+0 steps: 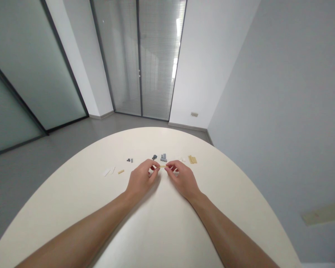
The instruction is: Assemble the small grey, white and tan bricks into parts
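Between my two hands is a thin tan building-block piece (163, 166), long and flat, held level just above the table. My left hand (143, 178) pinches its left end between thumb and fingertips. The right end is pinched by my right hand (183, 178) in the same way. Just behind my fingertips lie grey blocks (163, 158) and dark grey blocks (154, 157). A few white pieces (182, 159) sit behind my right hand, partly hidden by it, with a group of tan blocks (192, 159) further right.
On the round white table (167, 230), left of my hands, lie a single tan block (121, 171), white strips (109, 171) and small dark pieces (128, 160). The table's curved far edge faces a glass partition (156, 59). A grey wall (290, 93) stands at the right.
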### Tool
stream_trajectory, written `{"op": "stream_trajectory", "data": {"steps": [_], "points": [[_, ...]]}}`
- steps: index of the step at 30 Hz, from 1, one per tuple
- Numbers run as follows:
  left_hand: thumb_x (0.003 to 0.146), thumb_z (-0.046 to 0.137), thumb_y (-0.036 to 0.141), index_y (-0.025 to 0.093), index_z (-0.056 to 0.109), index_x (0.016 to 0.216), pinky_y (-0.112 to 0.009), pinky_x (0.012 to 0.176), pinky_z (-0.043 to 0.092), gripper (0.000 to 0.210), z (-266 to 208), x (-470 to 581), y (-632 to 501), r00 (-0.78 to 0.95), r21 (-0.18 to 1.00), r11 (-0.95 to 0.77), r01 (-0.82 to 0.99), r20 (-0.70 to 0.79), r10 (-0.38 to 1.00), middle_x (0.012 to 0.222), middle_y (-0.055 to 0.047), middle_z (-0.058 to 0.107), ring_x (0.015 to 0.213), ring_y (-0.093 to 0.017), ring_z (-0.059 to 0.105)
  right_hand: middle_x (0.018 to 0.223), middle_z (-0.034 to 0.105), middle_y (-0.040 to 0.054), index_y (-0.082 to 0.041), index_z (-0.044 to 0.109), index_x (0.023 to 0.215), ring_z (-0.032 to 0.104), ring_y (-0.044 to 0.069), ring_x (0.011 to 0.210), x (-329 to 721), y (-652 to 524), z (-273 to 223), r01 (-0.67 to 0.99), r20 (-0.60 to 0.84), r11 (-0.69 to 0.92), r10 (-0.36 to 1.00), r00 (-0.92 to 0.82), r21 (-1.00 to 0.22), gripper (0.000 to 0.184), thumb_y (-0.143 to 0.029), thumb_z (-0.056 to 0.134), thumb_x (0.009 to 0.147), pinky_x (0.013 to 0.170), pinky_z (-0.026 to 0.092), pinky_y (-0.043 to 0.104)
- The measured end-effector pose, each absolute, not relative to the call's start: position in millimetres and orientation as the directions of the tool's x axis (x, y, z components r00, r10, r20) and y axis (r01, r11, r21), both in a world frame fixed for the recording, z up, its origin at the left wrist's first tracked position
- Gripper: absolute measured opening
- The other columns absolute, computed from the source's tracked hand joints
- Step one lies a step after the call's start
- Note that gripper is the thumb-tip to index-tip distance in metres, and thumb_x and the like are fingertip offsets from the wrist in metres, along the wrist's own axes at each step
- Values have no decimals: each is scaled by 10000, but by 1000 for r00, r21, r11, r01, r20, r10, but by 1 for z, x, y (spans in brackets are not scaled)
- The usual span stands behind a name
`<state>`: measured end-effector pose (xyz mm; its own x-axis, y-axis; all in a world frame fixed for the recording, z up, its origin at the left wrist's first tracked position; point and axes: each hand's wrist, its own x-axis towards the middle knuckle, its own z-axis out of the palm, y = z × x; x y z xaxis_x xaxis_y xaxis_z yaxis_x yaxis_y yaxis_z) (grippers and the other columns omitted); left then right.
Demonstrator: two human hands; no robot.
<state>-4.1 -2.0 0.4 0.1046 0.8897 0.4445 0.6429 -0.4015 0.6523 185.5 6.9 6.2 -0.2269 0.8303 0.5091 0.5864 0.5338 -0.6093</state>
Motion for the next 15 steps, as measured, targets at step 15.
{"op": "stream_trajectory", "data": {"steps": [15], "points": [[925, 526, 254, 256, 635, 1004, -273, 720, 500, 135, 1, -4, -1, 100, 653, -375, 658, 418, 903, 956, 24, 708, 792, -144, 641, 913, 693, 9, -227, 634, 958, 639, 166, 802, 186, 9, 3, 578, 487, 521, 843, -231, -628, 61, -230, 607, 903, 773, 490, 304]]}}
